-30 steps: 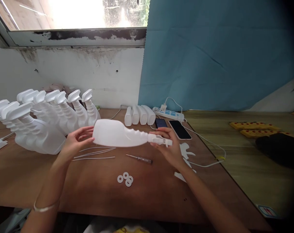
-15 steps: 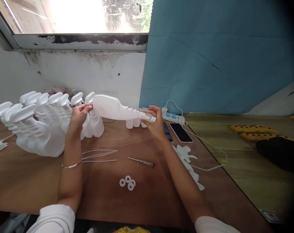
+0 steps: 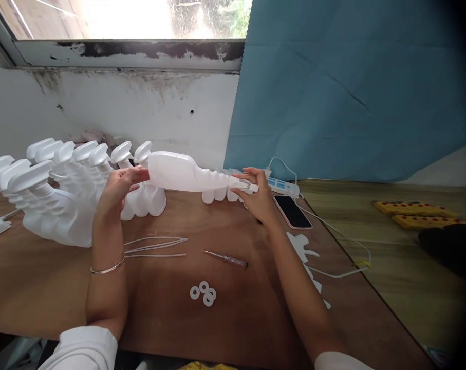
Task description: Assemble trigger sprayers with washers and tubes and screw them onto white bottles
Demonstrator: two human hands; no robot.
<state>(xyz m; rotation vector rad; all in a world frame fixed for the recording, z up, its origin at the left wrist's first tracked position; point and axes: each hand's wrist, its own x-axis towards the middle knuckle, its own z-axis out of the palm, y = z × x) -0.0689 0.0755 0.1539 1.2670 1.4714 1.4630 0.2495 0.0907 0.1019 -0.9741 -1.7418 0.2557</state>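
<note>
A translucent white spray bottle [image 3: 179,172] lies sideways in the air above the table, between both of my hands. My left hand [image 3: 120,186] is at its base, with the fingers pressed against the bottom end. The fingers of my right hand [image 3: 258,192] close around the spray head at the other end, partly hiding it. On the table below lie thin white tubes [image 3: 155,246], a slim screwdriver [image 3: 225,258] with a clear handle, and several white ring washers [image 3: 204,293].
Several finished-looking spray bottles [image 3: 63,210] stand in rows at the left. Behind my right hand are small white parts [image 3: 219,194] and a power strip [image 3: 282,186]. A phone [image 3: 292,211] and flat white plastic pieces [image 3: 304,246] lie at the right, near a cable [image 3: 344,239].
The view has shifted slightly. My right hand and the spray head have moved a little to the right; both hands keep hold of the bottle.
</note>
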